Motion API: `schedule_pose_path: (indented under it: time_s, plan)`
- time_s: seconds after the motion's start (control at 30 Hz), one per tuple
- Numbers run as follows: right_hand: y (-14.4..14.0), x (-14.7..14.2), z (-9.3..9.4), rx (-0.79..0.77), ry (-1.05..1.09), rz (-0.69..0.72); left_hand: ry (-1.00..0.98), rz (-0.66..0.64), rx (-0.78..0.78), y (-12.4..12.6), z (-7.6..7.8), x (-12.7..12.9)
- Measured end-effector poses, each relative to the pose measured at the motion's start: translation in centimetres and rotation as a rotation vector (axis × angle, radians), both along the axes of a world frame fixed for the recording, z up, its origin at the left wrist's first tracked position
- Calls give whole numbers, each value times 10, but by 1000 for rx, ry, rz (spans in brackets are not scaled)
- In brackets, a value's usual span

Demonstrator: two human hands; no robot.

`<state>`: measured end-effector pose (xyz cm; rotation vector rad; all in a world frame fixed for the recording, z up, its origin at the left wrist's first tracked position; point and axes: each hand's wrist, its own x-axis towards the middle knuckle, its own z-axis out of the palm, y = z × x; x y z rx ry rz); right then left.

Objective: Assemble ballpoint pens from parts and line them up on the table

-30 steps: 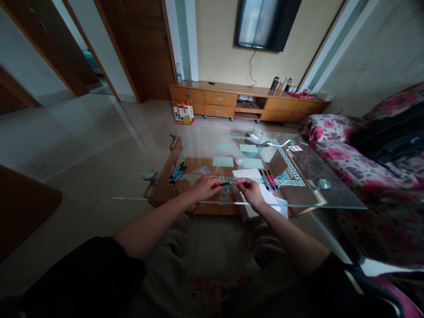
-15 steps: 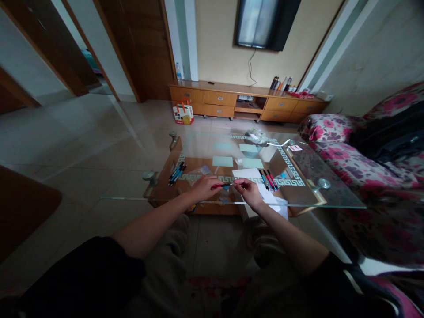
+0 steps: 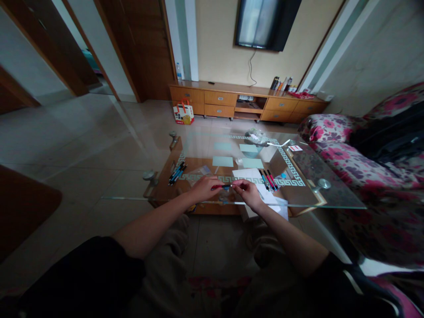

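A pen with a red and black barrel [image 3: 225,186] lies level across the gap between my hands, above the near edge of the glass table. My left hand [image 3: 205,188] is closed around its red end. At the other end, the fingertips of my right hand [image 3: 245,191] pinch the pale tip; whether a small loose part sits there is too tiny to see. To the right, several blue, black and red pens [image 3: 269,180] rest on white paper [image 3: 247,174]. A bundle of blue and black pens [image 3: 177,173] lies on the left.
The glass tabletop [image 3: 198,145] carries a clear plastic wrapper [image 3: 200,173], a plastic bag [image 3: 256,136] and a red-white card [image 3: 295,148]. Metal knobs [image 3: 323,183] stand at its corners. A flowered sofa [image 3: 331,152] is at right, and a wooden TV cabinet [image 3: 218,98] behind.
My right fingertips have shifted very slightly left, closer along the pen's tip. My left hand keeps its hold, and everything else stays put.
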<state>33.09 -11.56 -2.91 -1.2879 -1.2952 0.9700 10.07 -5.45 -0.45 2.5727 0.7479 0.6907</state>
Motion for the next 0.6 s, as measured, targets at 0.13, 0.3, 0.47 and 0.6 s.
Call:
schedule_pose_path:
  time_s: [0.13, 0.3, 0.47, 0.6]
  plan:
    - [0, -1, -1, -33, 30, 13, 1, -15, 5, 1, -2, 0]
    - [1, 0, -4, -65, 8, 39, -2, -21, 11, 2, -2, 0]
    - [-1, 0, -2, -73, -78, 59, 0, -39, -4, -1, 3, 0]
    - [-6, 0, 6, -35, -258, 52, -10, -47, -11, -2, 4, 1]
